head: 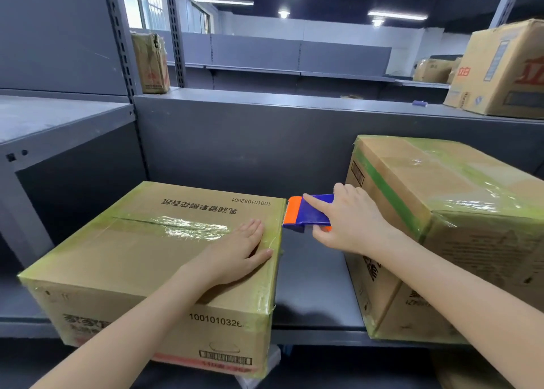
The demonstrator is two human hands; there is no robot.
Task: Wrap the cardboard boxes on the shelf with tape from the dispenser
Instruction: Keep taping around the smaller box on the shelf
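A cardboard box [141, 259] with black print lies on the grey shelf [312, 288] at the left, its seam and edges covered in greenish clear tape. My left hand [238, 253] rests flat on its top near the right edge, fingers together. My right hand [350, 220] grips a blue and orange tape dispenser [306, 213], whose orange end touches the box's far right top corner. A second, taller taped cardboard box [441, 226] stands to the right of my right arm.
The shelf's dark back panel [241, 141] rises right behind the boxes. A printed carton [500, 70] and a small blue object [419, 103] sit on the upper shelf at right. An upright post [123, 44] and a worn box [150, 61] stand at upper left.
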